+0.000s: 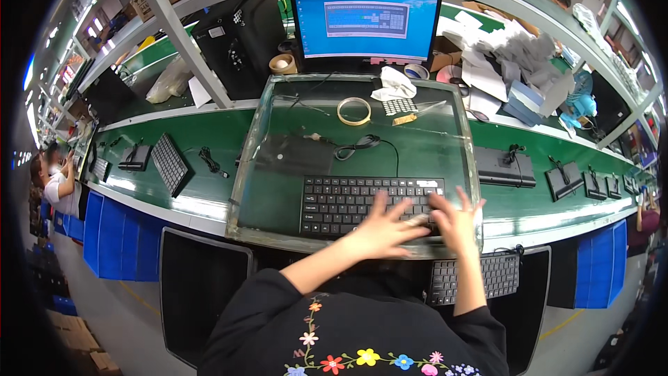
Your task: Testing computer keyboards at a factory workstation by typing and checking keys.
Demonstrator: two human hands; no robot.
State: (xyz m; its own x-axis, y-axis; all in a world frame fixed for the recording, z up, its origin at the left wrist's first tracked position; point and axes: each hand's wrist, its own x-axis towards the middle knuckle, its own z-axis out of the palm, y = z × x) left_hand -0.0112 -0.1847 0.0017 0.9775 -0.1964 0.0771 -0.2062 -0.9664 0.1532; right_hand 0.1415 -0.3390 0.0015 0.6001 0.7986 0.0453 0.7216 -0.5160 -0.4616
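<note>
A black keyboard lies on a clear-topped raised board right in front of me. Over its right-centre keys is my left hand, fingers spread and pointing right. My right hand is over the right end of the keyboard, its fingers also apart and a little blurred. Neither hand grips anything; whether the fingertips press keys I cannot make out. The keyboard's black cable lies coiled behind it. Beyond the board, a monitor displays a keyboard-layout window on a blue desktop.
A tape roll and crumpled white tissue lie on the board. Keyboards rest on the green bench to the left, bundled ones to the right. Another keyboard sits below my right forearm. A computer tower stands behind.
</note>
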